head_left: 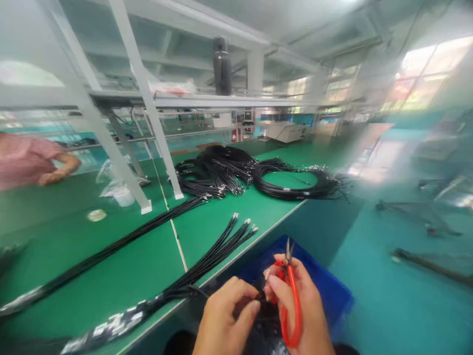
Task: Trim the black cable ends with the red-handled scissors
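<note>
My right hand is wrapped round a pair of red-handled scissors, their short pointed blades facing up and away from me. A small whitish piece shows at its fingertips, too small to name. Beside it, my left hand is closed in a pinch, with something dark and blurred at the fingertips. A bundle of black cables with whitish connectors lies at the table edge, wrapped at its near end. A thin black strand runs from it towards my left hand and passes behind it.
Below my hands is a blue bin. The green table carries another long cable bundle, a cable heap, coiled cables and a tape roll. White shelf posts rise from it. A person is across the table.
</note>
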Demonstrator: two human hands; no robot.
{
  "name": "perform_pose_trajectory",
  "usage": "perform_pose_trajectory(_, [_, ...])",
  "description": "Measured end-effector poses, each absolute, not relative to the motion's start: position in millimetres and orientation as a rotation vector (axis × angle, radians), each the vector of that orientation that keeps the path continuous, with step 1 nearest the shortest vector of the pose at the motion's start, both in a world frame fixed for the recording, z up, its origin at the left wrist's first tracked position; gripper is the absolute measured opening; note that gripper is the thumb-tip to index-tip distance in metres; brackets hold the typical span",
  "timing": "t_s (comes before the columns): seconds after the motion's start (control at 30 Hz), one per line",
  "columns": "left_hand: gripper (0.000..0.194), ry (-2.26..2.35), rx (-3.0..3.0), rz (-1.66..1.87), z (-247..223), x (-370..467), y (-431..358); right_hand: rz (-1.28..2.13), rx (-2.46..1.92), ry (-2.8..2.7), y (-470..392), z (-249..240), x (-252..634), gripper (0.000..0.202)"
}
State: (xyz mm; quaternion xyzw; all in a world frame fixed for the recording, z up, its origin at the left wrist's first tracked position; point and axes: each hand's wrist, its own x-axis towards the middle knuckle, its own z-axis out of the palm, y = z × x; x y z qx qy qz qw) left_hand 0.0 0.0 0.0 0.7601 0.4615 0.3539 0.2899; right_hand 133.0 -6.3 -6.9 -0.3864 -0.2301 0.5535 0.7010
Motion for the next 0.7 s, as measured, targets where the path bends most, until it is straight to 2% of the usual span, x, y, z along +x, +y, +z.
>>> perform_pose_trajectory(0.23, [0.011, 1.267, 2.052, 0.863, 4.8, 7.8, -6.9, 1.146, -0.945, -0.574, -10.0, -0.2, 139.7, 0.039])
perform_pose_trajectory(0.7, [0.013, 1.298, 2.043, 0.752, 2.3, 9.3, -4.8, 1.205, -0.964, -0.573, -10.0, -10.0, 143.1, 0.038])
